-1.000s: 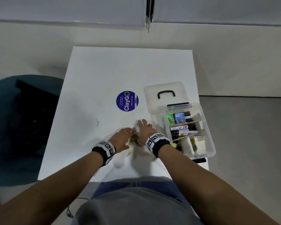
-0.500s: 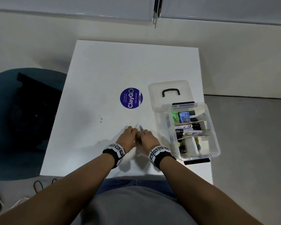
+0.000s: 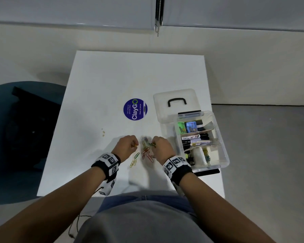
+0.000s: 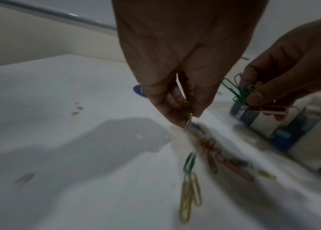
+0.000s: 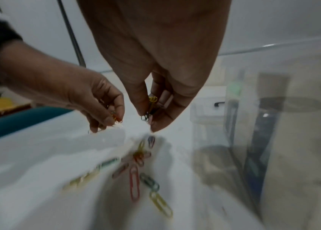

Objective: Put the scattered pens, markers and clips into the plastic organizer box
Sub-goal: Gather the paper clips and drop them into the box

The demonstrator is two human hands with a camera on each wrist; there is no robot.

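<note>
Several coloured paper clips (image 3: pixel 145 151) lie in a loose heap on the white table (image 3: pixel 98 95), between my two hands. My left hand (image 3: pixel 128 145) pinches a few clips (image 4: pixel 185 107) just above the heap. My right hand (image 3: pixel 161 148) holds a bunch of green, yellow and pink clips (image 4: pixel 242 91) in its curled fingers (image 5: pixel 151 109). The clear plastic organizer box (image 3: pixel 223 155) stands open right of my right hand, with markers (image 3: pixel 196 142) in its middle compartment and some clips (image 3: pixel 206 154) in the near one.
The box's lid (image 3: pixel 174 102) with a black handle lies behind the box. A round blue ClayGo sticker (image 3: pixel 135 109) sits mid-table. A dark teal chair (image 3: pixel 16 137) stands left of the table. The box stands close to the table's right edge.
The hands, pressed together over the clip heap a second ago, have drawn apart, each holding some clips, so the heap between them shows.
</note>
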